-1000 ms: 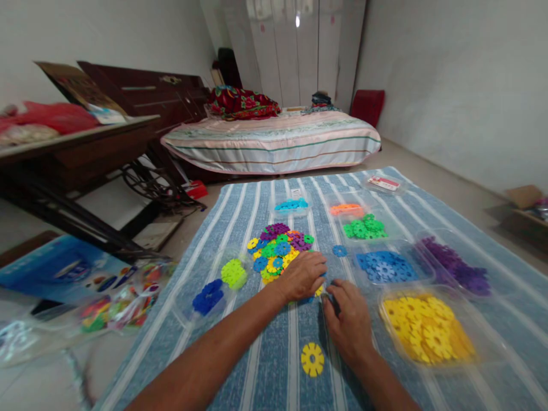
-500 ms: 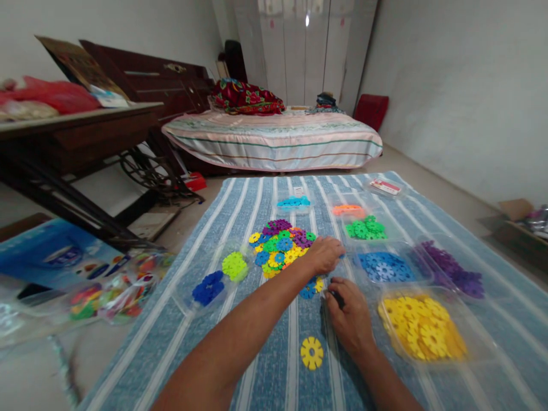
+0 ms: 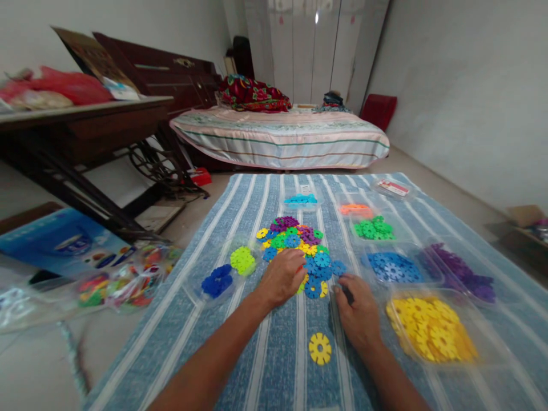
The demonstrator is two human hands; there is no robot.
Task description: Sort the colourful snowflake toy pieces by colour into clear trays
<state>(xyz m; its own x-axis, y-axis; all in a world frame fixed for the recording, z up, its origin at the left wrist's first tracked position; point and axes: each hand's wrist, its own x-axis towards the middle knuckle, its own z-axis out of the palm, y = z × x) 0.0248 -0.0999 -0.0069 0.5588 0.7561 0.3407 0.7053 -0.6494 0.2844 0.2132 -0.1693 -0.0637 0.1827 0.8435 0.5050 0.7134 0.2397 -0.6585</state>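
A mixed pile of coloured snowflake discs (image 3: 299,245) lies on a blue striped cloth (image 3: 274,354). My left hand (image 3: 282,278) rests palm down on the near left side of that pile, fingers curled over several discs. My right hand (image 3: 358,311) lies on the cloth just right of the pile, fingers bent against a dark piece; whether it grips it I cannot tell. A single yellow disc (image 3: 320,348) lies near, between my forearms. A clear tray of yellow discs (image 3: 432,334) sits just right of my right hand.
Clear trays hold sorted discs: medium blue (image 3: 394,267), purple (image 3: 460,271), green (image 3: 373,228), orange (image 3: 354,209), cyan (image 3: 301,200), lime (image 3: 242,260) and dark blue (image 3: 217,281). A plastic bag of toy parts (image 3: 124,279) lies off the cloth at left. A bed (image 3: 282,140) and dark table (image 3: 77,131) stand behind.
My left hand has pulled back from the far right of the pile to its near left side, dragging several blue discs closer. My right hand has stayed almost in place.
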